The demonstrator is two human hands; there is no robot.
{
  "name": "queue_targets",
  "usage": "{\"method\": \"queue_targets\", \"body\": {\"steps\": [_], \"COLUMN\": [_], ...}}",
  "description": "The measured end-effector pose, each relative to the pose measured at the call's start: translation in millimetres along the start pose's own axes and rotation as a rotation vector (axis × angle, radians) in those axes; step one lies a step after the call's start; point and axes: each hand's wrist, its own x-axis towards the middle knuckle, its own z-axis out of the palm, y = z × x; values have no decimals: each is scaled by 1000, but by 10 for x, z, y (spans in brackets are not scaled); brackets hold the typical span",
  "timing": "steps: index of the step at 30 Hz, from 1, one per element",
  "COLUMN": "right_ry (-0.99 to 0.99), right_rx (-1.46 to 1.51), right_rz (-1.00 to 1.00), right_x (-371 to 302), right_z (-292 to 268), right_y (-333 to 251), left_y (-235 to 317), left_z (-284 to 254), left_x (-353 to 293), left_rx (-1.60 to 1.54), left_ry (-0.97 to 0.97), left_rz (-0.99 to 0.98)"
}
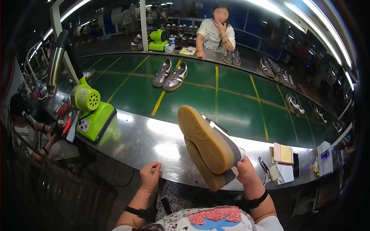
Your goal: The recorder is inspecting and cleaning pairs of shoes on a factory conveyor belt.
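Note:
My right hand (245, 169) grips a pair of grey sneakers by their heel ends, holding them over the near metal edge of the bench. Their tan gum soles (206, 140) face me, with toes toward the upper left. A white stripe shows on one side of the upper. My left hand (150, 175) is near the bench's front edge, left of the sneakers and apart from them. Its fingers are curled with the tips pinched together; whatever may be between them is too small to make out.
A green hot-air blower (92, 115) stands at left on the metal ledge (135, 133). Beyond runs a green conveyor (196, 92) carrying sneakers (169, 75). Notepads (283, 159) and scissors (264, 165) lie at right. A person (216, 34) sits opposite; another person (29, 127) works at left.

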Motion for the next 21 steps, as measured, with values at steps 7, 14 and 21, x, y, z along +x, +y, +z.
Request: {"method": "queue_targets", "body": {"steps": [7, 14, 21], "right_ry": [-100, 761, 363], "right_rx": [-1366, -1321, -1092], "right_rz": [-355, -562, -3], "right_x": [897, 1421, 441], "right_z": [-175, -1131, -500], "right_y": [-734, -861, 407], "left_y": [-205, -294, -412], "left_z": [-41, 62, 24], "left_x": [508, 554, 537], "left_rx": [195, 213, 212], "left_ry": [1, 7, 8], "left_rz": [9, 95, 127]}}
